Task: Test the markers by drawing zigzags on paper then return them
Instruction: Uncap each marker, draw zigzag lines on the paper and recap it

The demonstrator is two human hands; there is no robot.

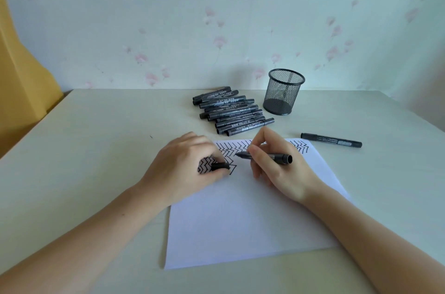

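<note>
Now both hands are over the upper part of a white sheet of paper (240, 216) that lies on the pale cream worktop (96, 149). The right hand (277, 163) grasps an uncapped black marker (265, 156), fingers and thumb curled round its barrel, with the tip pointing left toward the other hand and the blunt end sticking out past the knuckles to the right. Whether the tip touches the sheet cannot be told. The left hand (183, 163) rests on the paper's upper left corner and pinches a short black cap (220, 165) between its fingertips, the cap's open end facing the marker's tip, the two a little apart.

Rows of black zigzag lines (231, 150) run across the top of the sheet, partly hidden under both hands, with one more group showing at the upper right corner.

Beyond the paper, near the wall, a pile of black capped markers with grey labels (228, 110) lies on the worktop, stacked roughly parallel. Just beside the pile, to its right, stands a black wire-mesh pen cup (284, 92), upright. A single capped black marker (331, 140) lies apart on the worktop just off the sheet's upper right corner. Pale wallpaper with pink flowers (216, 16) rises behind the worktop.
</note>
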